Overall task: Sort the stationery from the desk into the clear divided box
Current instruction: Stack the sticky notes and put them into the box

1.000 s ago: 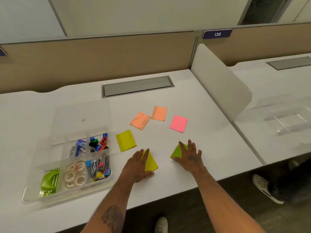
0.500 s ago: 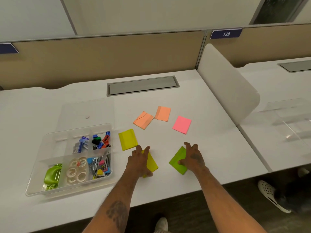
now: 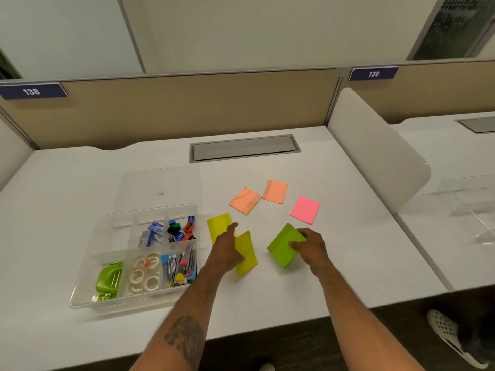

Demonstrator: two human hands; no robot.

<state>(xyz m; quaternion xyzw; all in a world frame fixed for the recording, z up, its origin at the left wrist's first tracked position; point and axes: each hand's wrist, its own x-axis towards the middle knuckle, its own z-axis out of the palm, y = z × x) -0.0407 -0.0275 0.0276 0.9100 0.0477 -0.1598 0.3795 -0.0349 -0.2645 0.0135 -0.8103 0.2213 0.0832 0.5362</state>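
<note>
The clear divided box (image 3: 88, 263) sits at the left of the white desk, holding clips, tape rolls, sharpeners and a green hole punch. Sticky note pads lie to its right. My left hand (image 3: 225, 250) grips a yellow pad (image 3: 247, 257), and its forefinger reaches onto a second yellow pad (image 3: 218, 224) behind. My right hand (image 3: 308, 243) holds a green pad (image 3: 284, 246), tilted up off the desk. Two orange pads (image 3: 245, 200) (image 3: 275, 191) and a pink pad (image 3: 305, 209) lie farther back, untouched.
The box's clear lid (image 3: 160, 186) lies flat behind it. A grey cable hatch (image 3: 243, 148) is set in the desk's back. A white divider panel (image 3: 375, 148) bounds the right side. Someone's shoe (image 3: 450, 336) shows on the floor at right.
My left hand slid forward along the yellow pad until its finger touched the second one. My right hand closed round the green pad and tipped it up. The camera view shifted.
</note>
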